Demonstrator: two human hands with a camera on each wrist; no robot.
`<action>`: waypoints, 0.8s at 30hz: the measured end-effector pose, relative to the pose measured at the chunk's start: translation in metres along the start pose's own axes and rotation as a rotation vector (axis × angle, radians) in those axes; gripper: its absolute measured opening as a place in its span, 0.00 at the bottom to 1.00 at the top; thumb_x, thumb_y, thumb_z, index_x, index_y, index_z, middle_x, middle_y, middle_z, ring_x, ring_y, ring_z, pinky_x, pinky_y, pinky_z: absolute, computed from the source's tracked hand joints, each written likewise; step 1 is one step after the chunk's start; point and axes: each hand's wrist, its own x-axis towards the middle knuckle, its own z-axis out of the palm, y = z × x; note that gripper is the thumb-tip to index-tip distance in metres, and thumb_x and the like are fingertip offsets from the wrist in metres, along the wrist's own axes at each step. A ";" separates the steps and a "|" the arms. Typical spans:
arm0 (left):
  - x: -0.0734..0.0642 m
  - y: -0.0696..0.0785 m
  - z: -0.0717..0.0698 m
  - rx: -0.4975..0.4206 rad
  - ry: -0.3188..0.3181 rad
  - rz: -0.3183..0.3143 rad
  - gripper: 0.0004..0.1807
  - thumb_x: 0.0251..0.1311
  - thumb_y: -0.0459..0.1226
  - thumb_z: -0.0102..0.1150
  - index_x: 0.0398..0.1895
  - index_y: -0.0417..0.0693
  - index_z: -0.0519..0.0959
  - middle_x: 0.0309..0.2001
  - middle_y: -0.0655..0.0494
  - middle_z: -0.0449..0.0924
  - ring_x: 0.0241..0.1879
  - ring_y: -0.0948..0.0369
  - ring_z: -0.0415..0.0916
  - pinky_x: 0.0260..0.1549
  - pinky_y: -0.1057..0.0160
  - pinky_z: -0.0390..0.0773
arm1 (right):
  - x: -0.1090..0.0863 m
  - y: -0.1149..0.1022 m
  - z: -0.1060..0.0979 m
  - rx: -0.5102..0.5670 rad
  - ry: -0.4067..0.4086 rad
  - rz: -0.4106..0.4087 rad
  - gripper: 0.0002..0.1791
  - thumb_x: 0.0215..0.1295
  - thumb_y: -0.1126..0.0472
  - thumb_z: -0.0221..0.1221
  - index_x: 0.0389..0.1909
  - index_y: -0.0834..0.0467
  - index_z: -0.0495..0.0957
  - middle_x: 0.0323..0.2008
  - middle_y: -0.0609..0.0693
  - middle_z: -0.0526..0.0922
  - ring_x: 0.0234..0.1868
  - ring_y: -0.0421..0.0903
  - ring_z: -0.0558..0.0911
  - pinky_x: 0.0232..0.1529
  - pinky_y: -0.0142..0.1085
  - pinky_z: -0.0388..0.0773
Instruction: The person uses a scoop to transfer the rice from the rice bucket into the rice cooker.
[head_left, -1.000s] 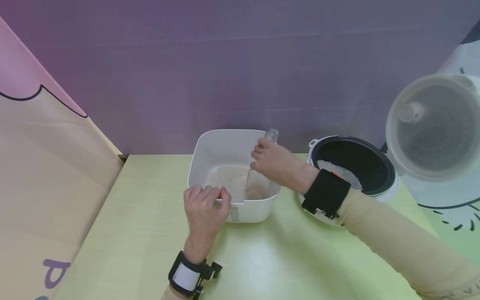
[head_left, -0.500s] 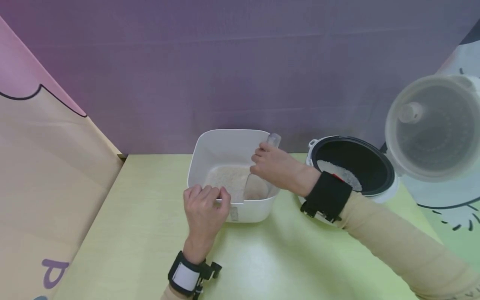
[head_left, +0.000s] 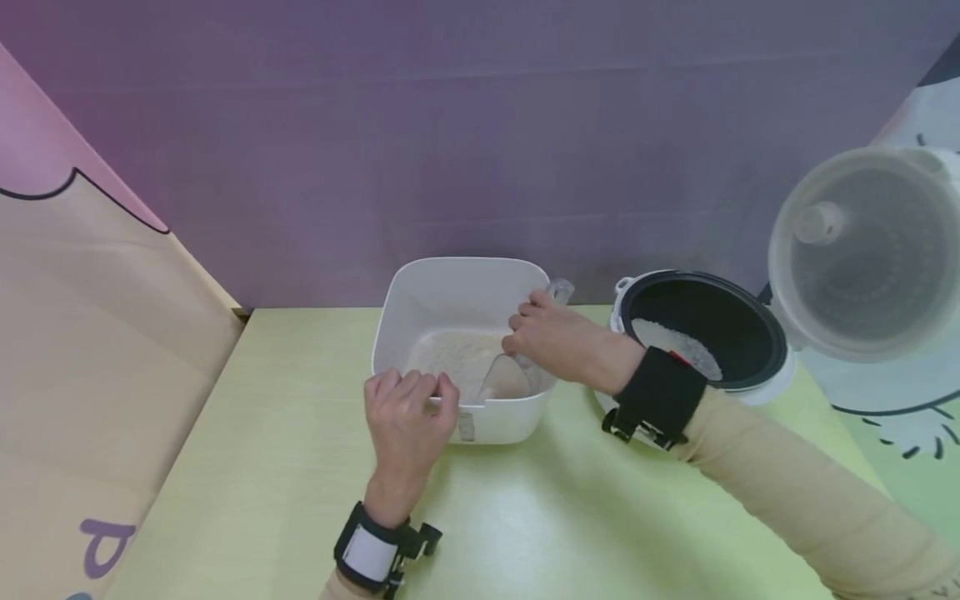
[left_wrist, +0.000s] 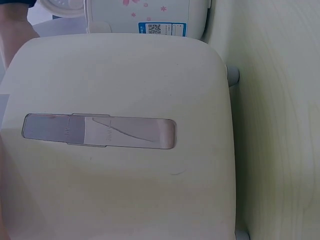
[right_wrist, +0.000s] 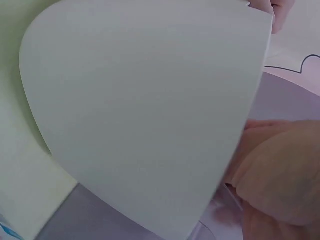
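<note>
A white rice bin (head_left: 461, 287) stands on the table with a layer of rice (head_left: 446, 354) at its bottom. My left hand (head_left: 411, 421) grips its front rim, fingers curled over the edge. Inside the right part of the bin, a clear plastic scoop (head_left: 506, 377) dips toward the rice, its handle (head_left: 560, 289) held in my right hand (head_left: 562, 335). How much rice the scoop carries cannot be told. The bin's outer wall (left_wrist: 125, 185) fills the left wrist view and shows a clear window strip (left_wrist: 55, 129). In the right wrist view, the bin wall (right_wrist: 140, 100) partly hides the right hand.
To the right of the bin is a white rice cooker (head_left: 776, 387), its lid (head_left: 870, 250) raised. White rice (head_left: 678, 346) lies in its dark inner pot (head_left: 712, 308), partly behind my right wrist. A purple-grey backdrop (head_left: 480, 150) rises behind the pale green table (head_left: 315, 350).
My right hand has shifted slightly right, and the scoop's handle has tipped right and down while its cup has moved a little left within the bin. The left hand keeps its place.
</note>
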 end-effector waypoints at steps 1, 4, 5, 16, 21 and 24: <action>0.000 0.000 0.000 0.001 0.001 -0.001 0.16 0.56 0.34 0.58 0.11 0.43 0.76 0.09 0.56 0.66 0.17 0.56 0.59 0.30 0.56 0.66 | 0.000 -0.001 0.000 0.024 -0.003 0.006 0.16 0.58 0.71 0.69 0.42 0.50 0.88 0.37 0.50 0.86 0.39 0.51 0.81 0.50 0.43 0.68; 0.000 -0.001 -0.001 0.002 0.005 -0.002 0.16 0.56 0.34 0.58 0.11 0.43 0.76 0.09 0.56 0.66 0.17 0.56 0.59 0.30 0.56 0.65 | 0.001 -0.003 0.002 0.094 -0.011 0.029 0.17 0.56 0.73 0.69 0.42 0.50 0.87 0.35 0.49 0.85 0.38 0.50 0.80 0.49 0.43 0.68; 0.000 -0.001 -0.001 0.002 0.007 -0.003 0.16 0.56 0.34 0.58 0.11 0.43 0.76 0.09 0.56 0.66 0.17 0.56 0.60 0.30 0.56 0.65 | 0.002 -0.004 0.002 0.116 -0.013 0.038 0.17 0.56 0.72 0.69 0.42 0.50 0.87 0.35 0.48 0.85 0.37 0.50 0.80 0.49 0.43 0.68; 0.001 -0.002 -0.001 0.010 0.013 -0.002 0.15 0.56 0.34 0.58 0.11 0.43 0.76 0.09 0.56 0.66 0.17 0.56 0.59 0.30 0.56 0.65 | 0.008 -0.014 0.009 0.262 0.029 0.134 0.15 0.56 0.75 0.66 0.36 0.51 0.86 0.31 0.48 0.84 0.36 0.50 0.80 0.47 0.44 0.66; 0.000 0.000 0.001 0.006 0.009 0.000 0.15 0.56 0.35 0.58 0.12 0.43 0.77 0.09 0.56 0.67 0.17 0.56 0.59 0.30 0.56 0.65 | 0.010 -0.020 0.012 0.298 0.063 0.177 0.16 0.58 0.75 0.64 0.38 0.51 0.88 0.32 0.49 0.87 0.37 0.51 0.81 0.45 0.44 0.66; 0.000 0.001 0.002 0.006 0.002 0.002 0.15 0.56 0.35 0.58 0.12 0.44 0.77 0.09 0.56 0.66 0.17 0.57 0.59 0.30 0.56 0.65 | 0.010 -0.023 0.015 0.341 0.068 0.214 0.17 0.56 0.75 0.65 0.40 0.51 0.88 0.34 0.50 0.88 0.38 0.52 0.82 0.46 0.44 0.66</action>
